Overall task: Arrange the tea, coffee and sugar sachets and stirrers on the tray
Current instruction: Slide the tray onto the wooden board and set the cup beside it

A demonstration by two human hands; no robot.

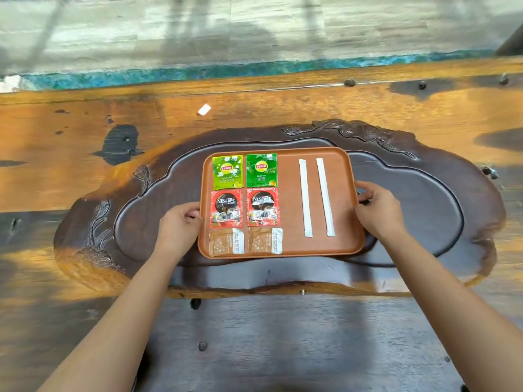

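A brown rectangular tray lies in the middle of a dark carved wooden tea board. On its left half sit two green Lipton tea sachets, below them two red Nescafe coffee sachets, and at the near edge two brown sugar sachets. Two white paper-wrapped stirrers lie side by side on the right half. My left hand grips the tray's left edge. My right hand grips its right edge.
The tea board rests on a glossy orange-brown wooden table. A small white scrap lies on the table beyond the board. A blue-green strip and a grey floor run along the table's far edge.
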